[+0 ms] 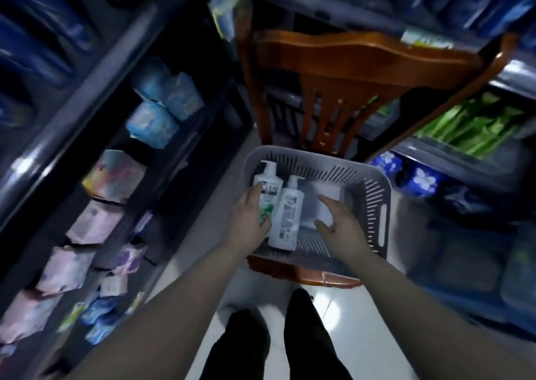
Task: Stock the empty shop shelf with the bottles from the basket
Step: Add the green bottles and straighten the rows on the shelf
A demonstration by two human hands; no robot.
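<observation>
Presently | two bottles are laid in the basket's (pixel 374 202) left half, on the chair (pixel 348 51) | left grip (pixel 251 214) is wrapped round the green-labelled bottle (pixel 268 186) | right grip (pixel 338 220) is spread, nothing held, near the white bottle (pixel 287 214) | bodies, not pumps, should be seized.

Both bare forearms reach forward and down, nearly parallel. The left hand (pixel 251 214) grips a white pump bottle (pixel 268 187), thumb across its front. The right hand (pixel 340 220) is apart from it, fingers straight and loosely spread
</observation>
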